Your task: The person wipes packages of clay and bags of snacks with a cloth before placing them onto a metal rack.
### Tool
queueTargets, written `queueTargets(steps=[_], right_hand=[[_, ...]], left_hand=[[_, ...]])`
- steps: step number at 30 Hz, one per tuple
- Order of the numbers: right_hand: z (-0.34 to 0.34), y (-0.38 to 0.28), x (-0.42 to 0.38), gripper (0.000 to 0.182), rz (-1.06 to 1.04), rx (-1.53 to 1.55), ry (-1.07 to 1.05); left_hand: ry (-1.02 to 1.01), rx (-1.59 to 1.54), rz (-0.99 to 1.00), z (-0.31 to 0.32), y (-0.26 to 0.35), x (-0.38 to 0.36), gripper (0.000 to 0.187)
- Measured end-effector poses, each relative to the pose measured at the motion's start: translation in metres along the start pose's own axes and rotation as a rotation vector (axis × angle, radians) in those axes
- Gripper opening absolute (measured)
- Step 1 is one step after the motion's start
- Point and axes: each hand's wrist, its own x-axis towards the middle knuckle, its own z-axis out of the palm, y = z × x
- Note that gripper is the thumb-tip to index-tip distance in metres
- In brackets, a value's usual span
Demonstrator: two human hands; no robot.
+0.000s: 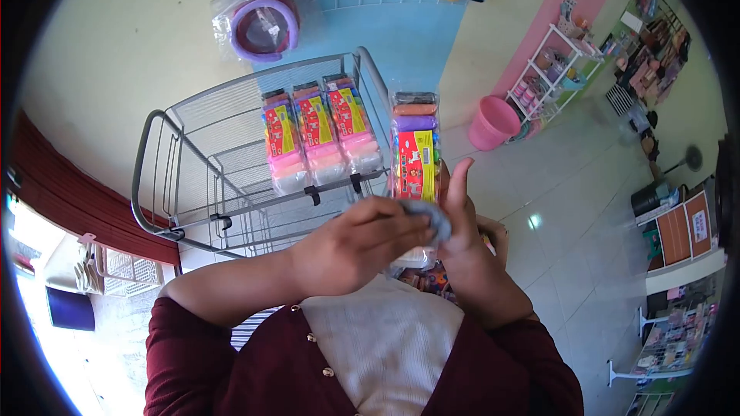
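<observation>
My right hand (461,219) supports a clear plastic pack of coloured modelling clay (414,158) from behind, its thumb sticking up beside the pack. The pack stands upright, with a red and yellow label and dark, orange and purple pieces at its top. My left hand (358,243) is closed on a bunched grey cloth (433,219), which lies over the lower part of the pack. Three similar packs (314,122) lie side by side in the grey mesh rack (220,112) ahead of me. The fingers of my right hand are mostly hidden behind the pack.
Below my hands is an open cardboard box (493,239) with patterned items inside. Bagged headbands (264,28) hang on the wall. A pink bin (493,123) stands beside a white shelf (549,77). Displays line the right side, past the tiled floor (555,216).
</observation>
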Motion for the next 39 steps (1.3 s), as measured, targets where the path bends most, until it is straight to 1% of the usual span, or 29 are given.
queueTargets(steps=[2, 4, 6, 7, 8, 10, 12, 14, 15, 16, 18, 19, 20, 22, 23, 24, 25, 27, 28, 29, 30, 31, 32, 33, 34, 35, 37, 38, 39], right_hand=[[0.009, 0.005, 0.01, 0.083, -0.02, 0.049, 0.043], [0.013, 0.009, 0.009, 0.081, 0.025, -0.016, -0.042], [0.021, 0.022, 0.011, 0.078, 0.179, -0.106, -0.027], [0.026, 0.025, 0.015, 0.076, 0.209, -0.072, -0.088], [0.028, 0.028, 0.019, 0.076, 0.216, -0.066, -0.113], [0.033, 0.027, 0.025, 0.076, 0.257, -0.128, -0.21], [0.042, 0.026, 0.029, 0.073, 0.259, -0.143, -0.185], [0.043, 0.025, 0.039, 0.073, 0.278, 0.04, -0.116], [0.043, 0.027, 0.045, 0.072, 0.271, 0.174, -0.16], [0.045, 0.028, 0.046, 0.072, 0.277, 0.172, -0.17], [0.047, 0.028, 0.05, 0.079, 0.213, -0.04, -0.121], [0.045, 0.021, 0.051, 0.07, 0.294, 0.071, -0.181], [0.05, 0.014, 0.054, 0.07, 0.3, 0.075, -0.181], [0.059, -0.006, 0.06, 0.056, 0.372, 0.119, -0.277], [0.068, -0.012, 0.065, 0.048, 0.38, 0.148, -0.27], [0.074, -0.011, 0.072, 0.048, 0.377, 0.147, -0.272], [0.081, -0.008, 0.079, 0.047, 0.291, 0.117, -0.266], [0.103, 0.0, 0.095, 0.041, 0.149, 0.071, -0.237], [0.106, 0.007, 0.108, 0.037, 0.122, 0.047, -0.292], [0.111, 0.012, 0.119, 0.038, 0.139, 0.009, -0.301], [0.115, 0.017, 0.13, 0.04, 0.155, -0.029, -0.311], [0.117, 0.029, 0.147, 0.047, 0.037, -0.209, -0.244], [0.115, 0.034, 0.159, 0.047, 0.032, -0.206, -0.248], [0.118, 0.034, 0.165, 0.049, -0.051, -0.409, -0.251], [0.119, 0.035, 0.168, 0.051, -0.134, -0.611, -0.25], [0.115, 0.034, 0.168, 0.051, -0.138, -0.608, -0.249], [0.101, 0.026, 0.168, 0.048, -0.329, -1.237, -0.395], [0.097, 0.022, 0.169, 0.048, -0.426, -1.555, -0.468], [0.097, 0.022, 0.163, 0.05, -0.327, -1.862, -0.499]], left_hand=[[0.022, 0.011, -0.006, -0.01, -0.008, -0.001, 0.037], [0.053, 0.095, -0.032, -0.027, -0.019, -0.003, 0.039], [0.167, 0.317, -0.203, -0.045, -0.025, 0.001, 0.039], [0.251, 0.333, -0.311, -0.049, -0.032, 0.0, 0.038], [0.249, 0.357, -0.32, -0.052, -0.034, -0.005, 0.038], [0.293, 0.398, -0.458, -0.057, -0.035, -0.016, 0.033], [0.293, 0.409, -0.466, -0.059, -0.024, -0.026, 0.034], [0.11, 0.229, -0.253, -0.054, -0.01, -0.038, 0.04], [0.082, 0.15, -0.311, -0.055, -0.001, -0.041, 0.04], [0.086, 0.16, -0.316, -0.061, 0.002, -0.043, 0.04], [0.032, -0.335, -0.386, -0.08, 0.005, -0.051, 0.038], [0.074, -0.516, -0.463, -0.09, 0.004, -0.055, 0.031], [0.138, -0.611, -0.591, -0.101, 0.002, -0.061, 0.028], [0.326, -0.756, -0.804, -0.122, -0.009, -0.069, 0.052], [0.397, -0.712, -1.017, -0.125, -0.009, -0.062, 0.061], [0.469, -0.66, -1.227, -0.131, -0.004, -0.051, 0.069], [0.402, -0.575, -1.31, -0.136, 0.003, -0.042, 0.069], [0.366, -0.624, -1.256, -0.133, -0.013, -0.047, 0.068], [0.33, -0.675, -1.203, -0.132, -0.017, -0.043, 0.067], [0.285, -0.547, -1.242, -0.133, -0.013, -0.035, 0.063], [0.283, -0.542, -1.242, -0.134, -0.017, -0.034, 0.063], [0.267, -0.538, -1.263, -0.136, -0.025, -0.034, 0.06], [0.252, -0.53, -1.28, -0.139, -0.032, -0.035, 0.058], [0.317, -0.583, -1.342, -0.144, -0.039, -0.037, 0.05], [0.315, -0.579, -1.341, -0.151, -0.043, -0.04, 0.05], [0.318, -0.516, -1.413, -0.158, -0.048, -0.042, 0.049], [0.31, -0.391, -1.56, -0.167, -0.062, -0.047, 0.048], [0.313, -0.387, -1.559, -0.169, -0.075, -0.055, 0.048], [0.109, -0.337, -1.626, -0.17, -0.091, -0.064, 0.05]])
